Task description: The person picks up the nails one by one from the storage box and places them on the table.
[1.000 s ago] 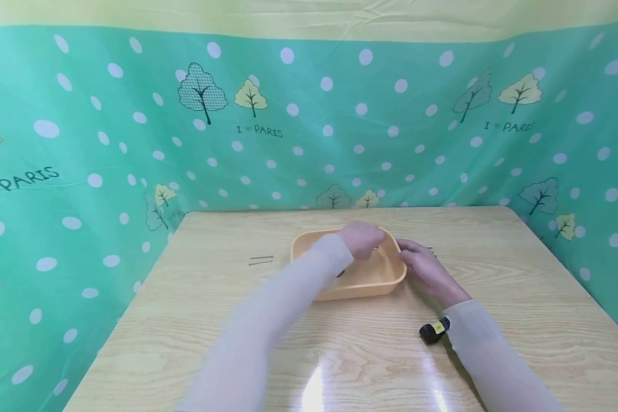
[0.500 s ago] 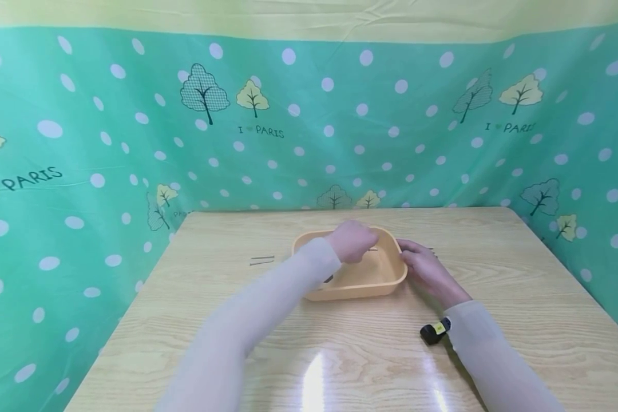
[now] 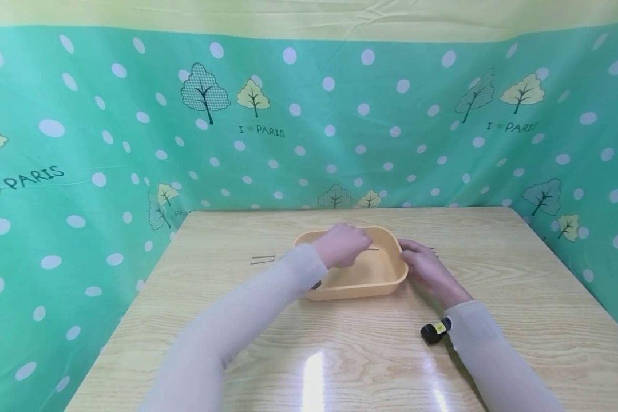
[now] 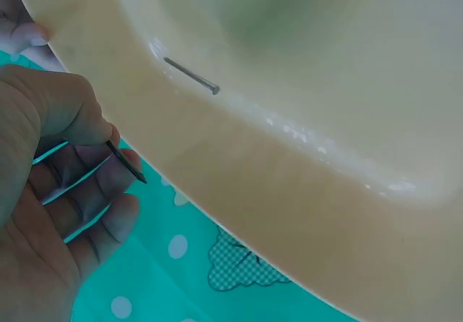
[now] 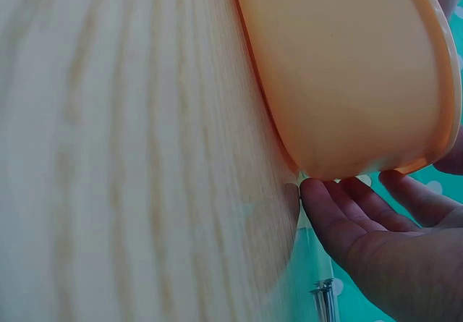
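An orange plastic basin [image 3: 357,292] stands on the wooden table. My left hand [image 3: 342,245] is over its inside, and in the left wrist view it pinches a dark nail [image 4: 126,163] between thumb and index finger, the other fingers loosely bent. Another nail [image 4: 192,76] lies on the basin floor, near the far wall. On the basin's right end, my right hand [image 3: 430,272] touches the outer wall; in the right wrist view its extended fingers [image 5: 329,217] reach the wall with their tips.
Two nails [image 3: 262,257] lie on the table left of the basin. Several more nails [image 5: 325,297] lie beyond the right hand, partly hidden behind it in the head view. A green dotted curtain [image 3: 340,143] hangs along the back and sides of the table [image 3: 268,355].
My left hand has moved left and slightly toward me over the basin, uncovering the nail lying inside it. The right hand stays against the basin's right end.
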The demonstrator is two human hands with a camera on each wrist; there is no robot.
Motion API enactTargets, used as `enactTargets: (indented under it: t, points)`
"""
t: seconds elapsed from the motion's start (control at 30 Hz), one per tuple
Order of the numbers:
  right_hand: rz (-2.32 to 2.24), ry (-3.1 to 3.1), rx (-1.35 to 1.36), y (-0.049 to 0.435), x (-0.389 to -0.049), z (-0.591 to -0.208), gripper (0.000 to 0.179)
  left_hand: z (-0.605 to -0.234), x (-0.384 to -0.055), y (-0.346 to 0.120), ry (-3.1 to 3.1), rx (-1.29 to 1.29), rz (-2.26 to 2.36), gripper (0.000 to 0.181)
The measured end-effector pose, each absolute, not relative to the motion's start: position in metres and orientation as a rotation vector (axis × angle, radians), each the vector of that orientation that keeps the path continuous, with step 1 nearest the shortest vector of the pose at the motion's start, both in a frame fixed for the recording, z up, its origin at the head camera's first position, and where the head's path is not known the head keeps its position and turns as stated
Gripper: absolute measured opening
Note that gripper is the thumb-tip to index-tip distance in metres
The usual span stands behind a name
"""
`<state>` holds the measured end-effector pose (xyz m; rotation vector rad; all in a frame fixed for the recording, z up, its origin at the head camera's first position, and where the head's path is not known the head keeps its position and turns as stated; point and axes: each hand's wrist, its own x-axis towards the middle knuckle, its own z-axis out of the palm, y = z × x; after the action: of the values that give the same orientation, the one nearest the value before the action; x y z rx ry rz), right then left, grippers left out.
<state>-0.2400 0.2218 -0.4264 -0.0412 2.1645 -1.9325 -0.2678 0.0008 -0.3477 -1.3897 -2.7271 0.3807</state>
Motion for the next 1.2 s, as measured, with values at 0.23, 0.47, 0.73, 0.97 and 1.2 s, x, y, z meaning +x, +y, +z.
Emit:
enactTargets:
  t: [0.23,0.47,0.73,0.97,1.2]
  points:
    - [-1.926,2.17,-0.068,0.222,-0.239,-0.426,0.056,-0.342,-0.263,-0.011,-2.706,-1.38,0.355,0.026]
    - [-1.922,2.171,-0.04,0.22,-0.239,-0.425,0.056,-0.337,-0.258,-0.024,-2.741,-1.353,0.356,0.034]
    - [-1.939,2.149,-0.047,0.221,-0.238,-0.424,0.057,-0.334,-0.25,-0.038,-2.71,-1.323,0.376,0.029]
    - [-1.943,2.148,-0.04,0.221,-0.238,-0.423,0.057,-0.335,-0.244,-0.051,-2.713,-1.288,0.366,0.025]
    - [-1.936,2.153,-0.05,0.221,-0.239,-0.424,0.057,-0.335,-0.242,-0.07,-2.748,-1.235,0.308,0.024]
